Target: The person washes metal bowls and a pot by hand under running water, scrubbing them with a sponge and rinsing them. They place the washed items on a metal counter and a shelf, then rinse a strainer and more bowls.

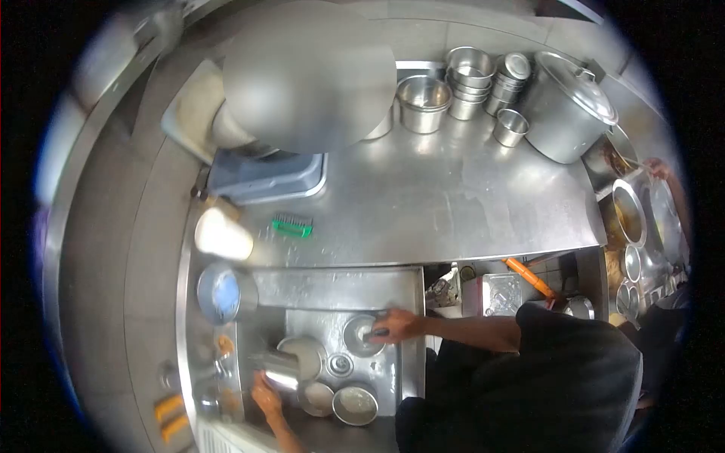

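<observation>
My left hand [266, 394] is closed on the rim of a shiny metal cup [283, 372], tilted and slightly blurred, over the left side of the steel sink [411, 362]. My right hand [402, 326] is closed at a round metal bowl [355, 346]; a small dark object shows at its fingertips, too hidden to name. Whitish suds show inside that bowl. Several other metal bowls stand in the sink: a pale-filled one [306, 353] behind the cup, a smaller one [316, 400], and one with cloudy liquid [355, 408]. A drain [340, 365] lies among them.
A green brush [292, 225] lies on the steel counter [453, 196], near a grey plastic tub [268, 175]. Stacked metal pots [468, 79] and a large lidded pot [563, 113] stand behind. A blue-filled container [220, 293] sits left. Another person's hand [658, 167] is at right.
</observation>
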Action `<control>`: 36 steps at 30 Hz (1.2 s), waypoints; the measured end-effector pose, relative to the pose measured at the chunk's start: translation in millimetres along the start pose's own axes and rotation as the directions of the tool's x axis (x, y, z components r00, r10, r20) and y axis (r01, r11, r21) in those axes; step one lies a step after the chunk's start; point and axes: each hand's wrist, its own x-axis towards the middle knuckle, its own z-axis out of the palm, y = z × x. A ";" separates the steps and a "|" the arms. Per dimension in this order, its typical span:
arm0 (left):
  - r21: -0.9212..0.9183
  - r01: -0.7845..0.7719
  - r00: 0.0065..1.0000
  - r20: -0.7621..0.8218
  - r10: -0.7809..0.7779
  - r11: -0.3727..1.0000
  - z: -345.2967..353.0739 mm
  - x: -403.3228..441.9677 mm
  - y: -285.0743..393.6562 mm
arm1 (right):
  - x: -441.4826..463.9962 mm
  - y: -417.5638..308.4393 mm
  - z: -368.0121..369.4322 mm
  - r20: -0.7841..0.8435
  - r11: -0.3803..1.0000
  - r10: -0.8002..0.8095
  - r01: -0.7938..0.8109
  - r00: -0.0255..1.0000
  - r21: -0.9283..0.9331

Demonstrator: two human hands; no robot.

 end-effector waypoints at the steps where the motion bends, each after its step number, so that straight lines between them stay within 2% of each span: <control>1: 0.004 -0.013 1.000 0.024 0.013 1.000 -1.4 -3.3 21.1 | 1.4 2.2 -2.3 -0.024 1.000 0.004 -0.004 1.000 -0.003; 3: -0.205 0.257 0.966 0.032 -0.257 0.944 34.0 -9.4 -12.2 | 0.9 0.7 -7.2 0.113 0.994 0.040 -0.051 0.993 0.093; 4: -0.202 0.228 0.973 0.026 -0.227 0.953 38.1 10.0 0.9 | 0.4 2.9 -5.8 0.095 0.992 0.038 -0.049 0.995 0.119; 5: -0.468 0.354 0.930 0.086 -0.357 0.809 46.1 21.2 19.2 | -2.1 4.9 -5.6 0.081 0.988 0.036 -0.048 0.996 0.146; 6: -0.682 0.448 0.871 0.186 -0.455 0.578 54.9 31.5 40.3 | -3.5 6.4 -6.2 0.164 0.989 0.046 -0.067 0.985 0.128; 7: -0.819 0.497 0.806 0.314 -0.502 0.286 63.5 47.8 59.6 | -1.6 9.8 -6.7 0.240 0.991 0.056 -0.084 0.969 0.106; 8: -0.857 0.514 0.729 0.459 -0.507 -0.038 65.3 60.2 73.0 | -0.2 4.4 -12.2 0.185 0.988 0.061 -0.086 0.981 0.130; 9: -0.819 0.572 0.771 0.513 -0.378 0.055 46.7 95.8 96.7 | -1.8 7.2 -10.0 0.209 0.981 0.077 -0.112 0.975 0.160; 10: -0.779 0.610 0.785 0.569 -0.244 0.148 36.2 140.7 127.2 | -4.3 8.1 -8.8 0.166 0.977 0.080 -0.110 0.983 0.184; 11: -0.753 0.470 0.882 0.392 -0.261 0.461 28.4 175.4 194.0 | -4.4 8.6 -9.1 0.124 0.971 0.078 -0.104 0.989 0.214; 12: -0.274 0.141 0.985 0.139 -0.106 0.951 15.5 200.4 272.6 | 2.4 5.1 -25.7 0.332 0.965 0.113 -0.184 0.936 0.190; 13: 0.057 -0.170 0.984 0.061 0.167 0.984 5.9 225.8 340.3 | 0.9 8.6 -23.2 0.325 0.964 0.112 -0.182 0.939 0.194; 14: 0.053 -0.258 0.966 0.037 0.256 0.965 3.5 249.9 392.2 | -5.1 8.4 -14.7 0.298 0.969 0.084 -0.147 0.951 0.196; 15: -0.003 -0.257 0.965 0.042 0.257 0.966 -1.5 271.9 445.1 | -3.9 14.0 -13.9 0.262 0.975 0.054 -0.107 0.964 0.194; 16: -0.123 -0.310 0.949 0.013 0.314 0.943 -15.1 284.4 507.4 | -0.7 14.5 -26.0 0.301 0.970 0.063 -0.129 0.951 0.205; 17: -0.209 -0.414 0.910 -0.119 0.397 0.886 -16.2 294.3 563.4 | -1.0 10.3 -36.3 0.346 0.963 0.072 -0.156 0.935 0.221; 18: -0.301 -0.462 0.885 -0.089 0.458 0.834 -8.2 316.5 604.5 | -4.4 15.8 -19.6 0.286 0.953 0.050 -0.132 0.957 0.274; 19: -0.404 -0.483 0.872 -0.141 0.468 0.777 -4.6 320.9 659.9 | -4.2 15.7 -22.6 0.318 0.950 0.050 -0.144 0.947 0.279; 20: -0.526 -0.649 0.753 -0.345 0.560 0.549 12.7 325.9 708.5 | -8.3 18.4 -8.2 0.264 0.952 0.031 -0.109 0.964 0.286; 21: -0.726 -0.538 0.814 -0.316 0.488 0.428 44.9 337.9 749.5 | -11.7 23.0 1.9 0.215 0.954 0.010 -0.074 0.977 0.292; 22: -0.458 -0.663 0.747 -0.359 0.559 0.592 42.4 327.4 800.2 | -10.4 20.8 -5.9 0.290 0.955 0.025 -0.109 0.957 0.277; 23: -0.188 -0.904 0.413 -0.618 0.669 0.385 79.8 346.7 831.2 | -8.9 20.1 -6.3 0.347 0.961 0.046 -0.137 0.937 0.242; 24: -0.092 -0.973 0.216 -0.687 0.694 0.211 94.2 357.8 863.3 | -10.5 22.6 -0.5 0.298 0.963 0.027 -0.104 0.954 0.248; 26: -0.155 -0.962 0.271 -0.431 0.860 0.226 143.4 371.1 903.2 | -14.0 24.1 7.9 0.247 0.964 0.013 -0.078 0.969 0.254; 27: -0.073 -0.971 0.237 -0.352 0.906 0.226 150.9 365.1 913.2 | -10.1 25.0 11.0 0.317 0.967 0.008 -0.088 0.948 0.239; 29: 0.067 -0.969 0.231 -0.108 0.967 0.239 154.2 369.2 924.5 | -19.2 33.7 47.0 0.107 0.967 -0.037 0.009 0.994 0.254; 30: 0.071 -0.964 0.247 -0.114 0.962 0.256 152.0 377.9 929.9 | -17.3 33.1 32.2 0.181 0.958 -0.033 -0.021 0.983 0.287; 31: 0.113 -0.973 0.203 -0.007 0.979 0.203 148.3 388.6 933.3 | -12.9 26.7 4.3 0.177 0.956 -0.019 -0.034 0.984 0.293; 32: 0.148 -0.977 0.173 0.108 0.979 0.156 143.1 401.4 929.6 | -8.5 24.4 -21.9 0.290 0.970 -0.012 -0.059 0.957 0.235; 33: 0.234 -0.936 0.288 0.074 0.955 0.264 136.5 409.8 930.9 | -6.6 20.7 -34.7 0.404 0.982 -0.011 -0.066 0.915 0.175; 34: 0.217 -0.899 0.350 -0.165 0.922 0.380 145.7 422.4 929.1 | -4.1 29.8 -4.0 0.347 0.980 -0.019 -0.052 0.938 0.194; 35: 0.116 -0.893 0.418 -0.142 0.897 0.435 138.8 421.1 926.7 | -10.2 32.1 13.0 0.348 0.977 -0.023 -0.052 0.937 0.205; 36: -0.058 -0.915 0.397 0.043 0.917 0.399 137.2 424.1 927.2 | -17.1 34.7 13.5 0.366 0.979 -0.033 -0.043 0.930 0.200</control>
